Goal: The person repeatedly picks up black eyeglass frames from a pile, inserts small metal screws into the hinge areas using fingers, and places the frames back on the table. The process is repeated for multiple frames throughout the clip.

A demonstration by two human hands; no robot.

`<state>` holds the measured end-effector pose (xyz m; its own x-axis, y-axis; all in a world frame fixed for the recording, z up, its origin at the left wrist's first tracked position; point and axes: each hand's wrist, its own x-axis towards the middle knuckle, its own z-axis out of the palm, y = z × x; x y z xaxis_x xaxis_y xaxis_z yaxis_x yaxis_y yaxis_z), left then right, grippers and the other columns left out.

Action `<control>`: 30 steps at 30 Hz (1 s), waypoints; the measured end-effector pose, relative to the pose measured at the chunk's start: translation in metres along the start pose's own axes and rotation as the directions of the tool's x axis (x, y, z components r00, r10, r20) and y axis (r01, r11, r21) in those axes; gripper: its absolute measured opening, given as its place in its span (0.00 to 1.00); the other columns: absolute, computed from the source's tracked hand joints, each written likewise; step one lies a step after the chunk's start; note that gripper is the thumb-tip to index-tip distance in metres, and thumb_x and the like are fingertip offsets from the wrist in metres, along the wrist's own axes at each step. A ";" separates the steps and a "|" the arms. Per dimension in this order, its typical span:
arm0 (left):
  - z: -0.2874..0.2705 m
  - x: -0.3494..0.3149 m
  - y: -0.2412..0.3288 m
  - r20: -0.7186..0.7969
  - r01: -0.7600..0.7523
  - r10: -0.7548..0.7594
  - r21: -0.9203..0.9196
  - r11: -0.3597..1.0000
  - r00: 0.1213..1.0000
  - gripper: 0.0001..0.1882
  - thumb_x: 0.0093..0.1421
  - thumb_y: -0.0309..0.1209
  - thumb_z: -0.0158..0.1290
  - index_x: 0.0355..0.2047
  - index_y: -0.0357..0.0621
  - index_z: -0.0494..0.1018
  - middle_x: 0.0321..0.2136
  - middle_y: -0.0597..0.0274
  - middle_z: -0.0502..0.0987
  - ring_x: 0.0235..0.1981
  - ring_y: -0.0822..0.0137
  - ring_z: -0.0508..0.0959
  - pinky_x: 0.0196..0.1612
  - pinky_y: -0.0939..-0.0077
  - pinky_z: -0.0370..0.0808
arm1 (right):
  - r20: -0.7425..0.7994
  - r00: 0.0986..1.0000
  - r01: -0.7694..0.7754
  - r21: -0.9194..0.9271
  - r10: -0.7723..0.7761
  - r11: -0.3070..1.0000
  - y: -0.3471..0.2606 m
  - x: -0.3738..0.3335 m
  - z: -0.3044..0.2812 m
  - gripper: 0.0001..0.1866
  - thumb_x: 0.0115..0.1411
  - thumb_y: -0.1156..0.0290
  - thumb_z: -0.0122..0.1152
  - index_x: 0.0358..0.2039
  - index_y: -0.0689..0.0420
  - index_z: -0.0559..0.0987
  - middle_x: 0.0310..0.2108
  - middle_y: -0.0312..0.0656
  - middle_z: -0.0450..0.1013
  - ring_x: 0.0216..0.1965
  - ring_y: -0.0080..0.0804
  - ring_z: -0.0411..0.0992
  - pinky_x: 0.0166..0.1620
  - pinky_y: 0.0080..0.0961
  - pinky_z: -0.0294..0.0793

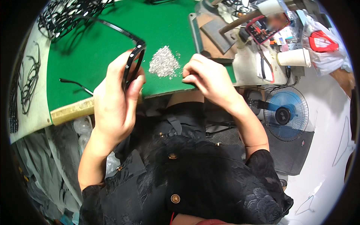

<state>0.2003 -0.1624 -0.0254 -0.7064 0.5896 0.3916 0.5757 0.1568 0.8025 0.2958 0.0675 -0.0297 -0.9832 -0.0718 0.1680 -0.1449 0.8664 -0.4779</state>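
My left hand (114, 97) is raised over the table's near edge and grips a black eyeglass frame (139, 44) between thumb and fingers. One temple of the frame stretches up and left, away from me. To the right, my right hand (208, 77) is closed in a pinch just above the edge of the green mat (165, 18). Whatever its fingertips hold, if anything, is too small to make out. Between my hands lies a loose heap of tiny silvery pieces (164, 63), with some scattered around it.
Black eyeglass frames (67, 17) are piled at far left; more lie on the left edge (32, 78). A yellow strip (73, 111) runs along the near edge. At right are a metal-topped block (217, 35), pliers (265, 62), a paper cup (294, 58) and a fan (285, 114).
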 end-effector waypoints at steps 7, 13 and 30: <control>0.002 -0.007 -0.001 -0.021 0.085 -0.088 -0.112 0.990 0.996 0.21 0.64 0.20 0.44 0.57 0.33 0.59 0.40 0.51 0.76 0.36 0.63 0.78 0.38 0.74 0.74 | -0.107 0.993 0.057 -0.013 -0.058 0.998 0.005 -0.004 0.007 0.06 0.52 0.71 0.61 0.28 0.55 0.72 0.27 0.39 0.67 0.31 0.39 0.70 0.33 0.31 0.70; 0.002 0.000 0.023 0.003 0.176 -0.182 -0.256 0.950 0.983 0.22 0.66 0.24 0.41 0.60 0.34 0.56 0.37 0.60 0.71 0.32 0.76 0.68 0.32 0.84 0.70 | -0.173 0.979 0.092 -0.083 -0.105 0.992 0.002 -0.013 0.012 0.06 0.53 0.72 0.60 0.27 0.57 0.71 0.26 0.40 0.65 0.30 0.38 0.69 0.32 0.30 0.70; 0.021 0.038 0.122 0.739 0.758 -0.180 -0.607 0.237 0.649 0.28 0.61 0.27 0.44 0.61 0.40 0.49 0.29 0.56 0.66 0.18 0.71 0.67 0.16 0.79 0.74 | -0.437 0.897 0.338 0.774 0.066 0.535 -0.009 -0.020 -0.051 0.08 0.65 0.70 0.50 0.31 0.60 0.67 0.29 0.37 0.64 0.30 0.22 0.63 0.35 0.18 0.66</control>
<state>0.2525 -0.1040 0.0778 -0.2578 0.9400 -0.2236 -0.6489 0.0030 0.7608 0.3224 0.0864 0.0154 -0.8428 0.2089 0.4960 -0.4958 0.0571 -0.8665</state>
